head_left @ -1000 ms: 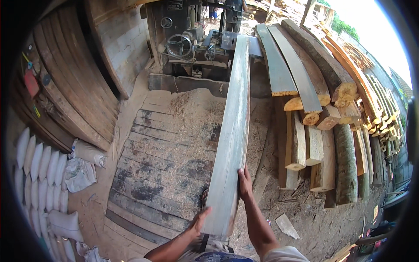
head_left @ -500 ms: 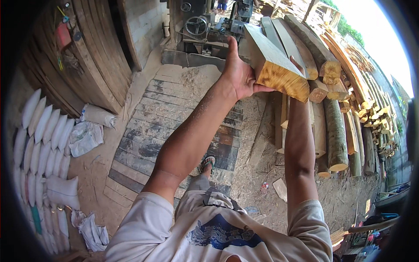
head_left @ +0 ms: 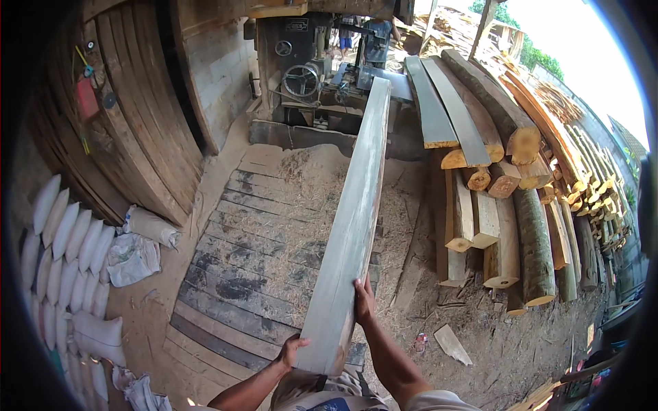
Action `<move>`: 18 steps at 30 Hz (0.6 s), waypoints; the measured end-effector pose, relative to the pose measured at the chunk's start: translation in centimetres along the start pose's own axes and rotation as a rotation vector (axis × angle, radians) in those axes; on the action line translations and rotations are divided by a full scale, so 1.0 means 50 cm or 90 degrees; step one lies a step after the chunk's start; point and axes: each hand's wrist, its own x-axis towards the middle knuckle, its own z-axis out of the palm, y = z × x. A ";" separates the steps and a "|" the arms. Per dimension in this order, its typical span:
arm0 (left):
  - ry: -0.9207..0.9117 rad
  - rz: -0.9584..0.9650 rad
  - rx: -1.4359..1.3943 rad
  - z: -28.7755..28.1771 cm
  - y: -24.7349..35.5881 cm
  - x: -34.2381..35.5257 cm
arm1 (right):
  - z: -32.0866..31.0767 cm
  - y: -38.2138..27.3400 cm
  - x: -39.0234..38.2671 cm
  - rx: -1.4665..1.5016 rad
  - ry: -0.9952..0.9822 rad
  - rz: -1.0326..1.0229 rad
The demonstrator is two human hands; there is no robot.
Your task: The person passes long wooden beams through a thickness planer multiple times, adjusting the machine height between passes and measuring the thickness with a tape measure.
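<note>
A long, thick wooden beam with a pale sawn top stretches from my waist toward the machine, its far end level with the machine's metal table. My left hand grips the beam's left side close to its near end, thumb on the top face. On the right side, a little farther along, my right hand clasps the beam, its fingers partly hidden beneath. Ahead stands a large sawing machine with a handwheel on its front.
Logs and squared timbers are stacked at the right, with two sawn boards on top. White sacks pile up at the left beside leaning planks. Sawdust covers the slatted floor. Another person stands behind the machine.
The beam has come off the timber stack and swung left toward the machine. Both my hands have dropped from high at the stack to waist height, still holding it.
</note>
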 end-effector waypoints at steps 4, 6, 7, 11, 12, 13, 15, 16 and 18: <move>0.083 0.089 0.153 -0.054 -0.122 -0.068 | -0.017 0.088 -0.104 0.001 0.023 0.089; 0.120 0.086 0.157 -0.029 -0.123 -0.076 | -0.030 0.113 -0.106 -0.022 0.015 0.118; 0.120 0.083 0.153 -0.019 -0.109 -0.077 | -0.037 0.131 -0.098 -0.037 0.013 0.145; 0.169 0.014 0.321 -0.048 -0.024 -0.033 | 0.001 0.128 -0.015 0.048 -0.035 0.137; 0.168 -0.026 0.336 -0.060 -0.004 -0.011 | 0.002 0.142 0.012 0.012 -0.029 0.158; 0.168 -0.019 0.335 -0.063 0.009 0.004 | 0.003 0.154 0.031 0.001 -0.026 0.155; 0.200 -0.017 0.303 -0.068 0.039 0.020 | 0.036 0.119 0.059 -0.046 -0.045 0.145; 0.212 -0.026 0.320 -0.073 0.054 0.039 | 0.044 0.117 0.092 -0.047 -0.052 0.145; 0.205 -0.020 0.355 -0.090 0.066 0.087 | 0.040 0.107 0.131 0.020 -0.049 0.138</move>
